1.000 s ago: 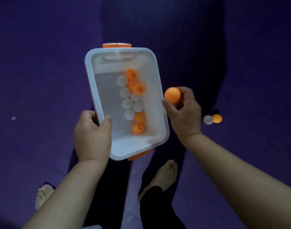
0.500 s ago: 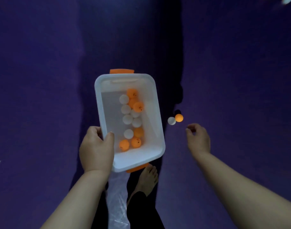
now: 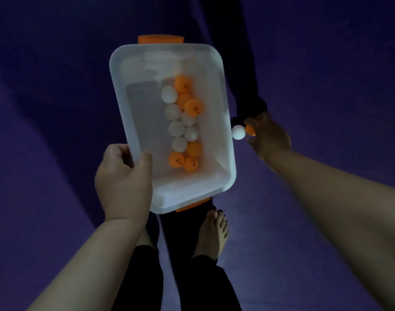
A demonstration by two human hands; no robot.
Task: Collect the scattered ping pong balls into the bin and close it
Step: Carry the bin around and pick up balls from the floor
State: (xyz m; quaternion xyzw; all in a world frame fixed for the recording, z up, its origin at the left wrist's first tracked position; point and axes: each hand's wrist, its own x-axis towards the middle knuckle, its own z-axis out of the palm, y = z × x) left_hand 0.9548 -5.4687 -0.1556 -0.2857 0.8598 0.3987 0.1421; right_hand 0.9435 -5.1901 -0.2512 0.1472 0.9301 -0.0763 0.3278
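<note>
Wide view down onto a dark purple floor [image 3: 57,108], and held above it is the big one: a white rectangular plastic bin [image 3: 216,86], lid off, tilted a little, with an orange latch [image 3: 160,39] at its far end and another peeping out at the near end. Two bare forearms come in from below. The left hand [image 3: 124,180] has its grip clenched on the bin's near left rim, thumb inside the wall, fingers curled round the outside. The right hand [image 3: 270,138] is out past the bin's right side, down near the floor. Below the bin, a bare foot [image 3: 212,234] and black trouser legs [image 3: 203,283].

Inside the bin, the collected ping pong balls [image 3: 176,128], orange and white mixed, lie bunched in a line along the right half of the bottom (some orange ones show small dark print). Now the strays: a loose white ball [image 3: 238,132] sits just off the bin's right edge, touching a small orange ball [image 3: 250,129], and the right grip is pinching that orange one between fingertip and thumb.
</note>
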